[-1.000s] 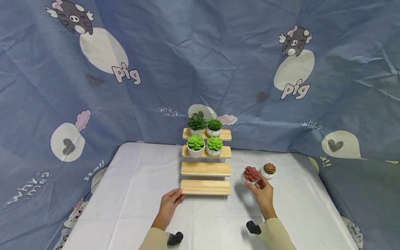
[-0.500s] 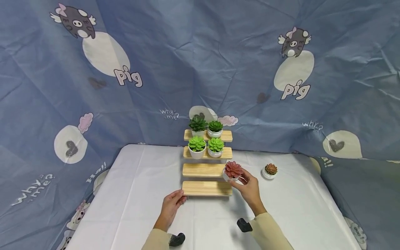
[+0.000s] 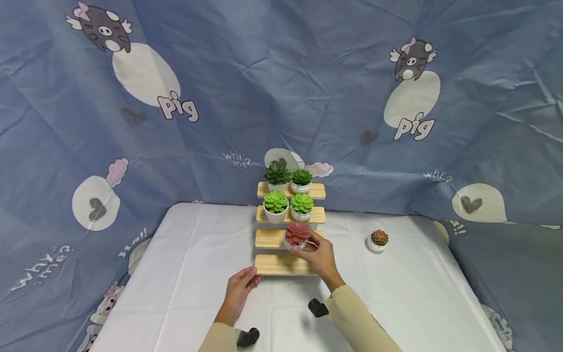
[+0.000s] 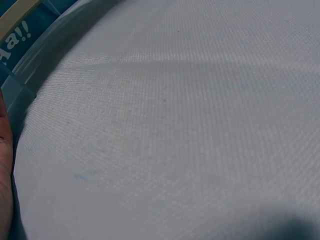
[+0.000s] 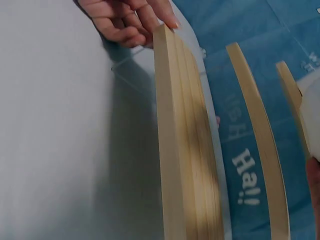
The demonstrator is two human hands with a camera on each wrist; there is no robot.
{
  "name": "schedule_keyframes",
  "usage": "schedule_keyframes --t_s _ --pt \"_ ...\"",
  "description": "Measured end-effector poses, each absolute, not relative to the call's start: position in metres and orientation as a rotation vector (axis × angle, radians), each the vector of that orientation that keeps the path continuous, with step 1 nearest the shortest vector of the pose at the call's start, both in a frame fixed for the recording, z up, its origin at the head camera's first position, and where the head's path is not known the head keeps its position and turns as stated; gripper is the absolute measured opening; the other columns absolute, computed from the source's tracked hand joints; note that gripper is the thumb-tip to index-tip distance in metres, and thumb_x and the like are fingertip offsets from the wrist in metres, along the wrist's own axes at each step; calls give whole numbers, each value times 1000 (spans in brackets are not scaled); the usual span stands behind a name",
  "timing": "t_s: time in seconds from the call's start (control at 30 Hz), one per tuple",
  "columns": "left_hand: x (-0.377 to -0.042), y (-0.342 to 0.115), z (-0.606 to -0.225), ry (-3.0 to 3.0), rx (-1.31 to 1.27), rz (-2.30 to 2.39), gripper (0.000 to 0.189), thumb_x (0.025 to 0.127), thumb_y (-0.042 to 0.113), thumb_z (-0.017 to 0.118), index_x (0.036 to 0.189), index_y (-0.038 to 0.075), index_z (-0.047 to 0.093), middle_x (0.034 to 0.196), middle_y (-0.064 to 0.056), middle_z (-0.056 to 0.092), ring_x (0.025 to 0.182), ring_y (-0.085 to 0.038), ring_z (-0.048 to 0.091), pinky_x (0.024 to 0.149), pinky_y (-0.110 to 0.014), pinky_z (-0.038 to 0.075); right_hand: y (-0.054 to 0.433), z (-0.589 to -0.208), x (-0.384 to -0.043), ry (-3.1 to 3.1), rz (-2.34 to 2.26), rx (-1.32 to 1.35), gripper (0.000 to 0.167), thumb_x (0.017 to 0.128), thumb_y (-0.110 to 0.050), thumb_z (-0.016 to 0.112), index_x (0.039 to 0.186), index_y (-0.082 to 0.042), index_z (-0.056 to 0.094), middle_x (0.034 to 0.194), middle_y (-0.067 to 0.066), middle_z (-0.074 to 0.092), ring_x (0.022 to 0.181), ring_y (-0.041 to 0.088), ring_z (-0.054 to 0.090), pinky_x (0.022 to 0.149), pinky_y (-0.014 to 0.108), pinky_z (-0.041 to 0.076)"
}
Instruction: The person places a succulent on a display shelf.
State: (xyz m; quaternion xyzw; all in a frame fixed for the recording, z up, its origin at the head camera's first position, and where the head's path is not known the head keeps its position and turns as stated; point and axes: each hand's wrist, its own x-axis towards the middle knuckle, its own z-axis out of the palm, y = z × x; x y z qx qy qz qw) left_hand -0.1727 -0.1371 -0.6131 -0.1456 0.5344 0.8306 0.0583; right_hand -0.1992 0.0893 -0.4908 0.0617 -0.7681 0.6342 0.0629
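Note:
A red potted succulent [image 3: 296, 233] with a white pot is gripped by my right hand [image 3: 324, 256], over the third board down of a wooden tiered plant stand [image 3: 281, 265]. Whether the pot touches that board cannot be told. In the right wrist view the white pot [image 5: 312, 117] shows only partly at the right edge. My left hand [image 3: 239, 292] holds the left end of the lowest board. Its thumb lies on top, with the other fingers [image 5: 132, 37] curled below. Several green potted succulents [image 3: 275, 203] stand in pairs on the two upper boards.
A brown succulent in a white pot [image 3: 377, 239] stands on the white tablecloth [image 3: 198, 259], right of the stand. Blue patterned fabric [image 3: 281, 98] hangs behind and at both sides of the table.
My right hand has carried the red succulent leftward from beside the brown one to the third board. The left hand stays on the stand's lowest board.

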Motion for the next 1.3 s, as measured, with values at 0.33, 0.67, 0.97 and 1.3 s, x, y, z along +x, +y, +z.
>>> schedule_keyframes --t_s 0.33,0.67,0.97,1.3 --pt "-172 -135 -615 1597 -429 2517 14 94 8 63 101 -4 65 82 -2 66 77 -10 64 72 -21 55 67 -517 -223 -2356 1971 256 63 71 -3 84 128 3 58 117 18 65 107 28 62 90 33 53" --pt "-172 -135 -612 1579 -440 2520 11 95 6 60 100 -2 66 81 -2 66 76 -10 64 72 -20 55 54 -509 -222 -2406 1965 309 62 72 0 83 127 8 56 119 24 63 108 33 62 92 37 52" --pt "-175 -136 -613 1581 -445 2528 7 95 4 60 94 1 67 78 -1 66 74 -10 65 70 -20 55 47 -477 -207 -2456 1937 353 56 75 3 79 125 13 55 119 28 61 109 40 59 95 49 48" --pt "-173 -138 -612 1589 -431 2507 11 95 8 61 99 -1 66 80 -1 66 75 -10 64 71 -20 54 51 -515 -226 -2462 1919 350 64 74 -1 82 130 9 52 126 25 57 114 38 57 97 44 48"
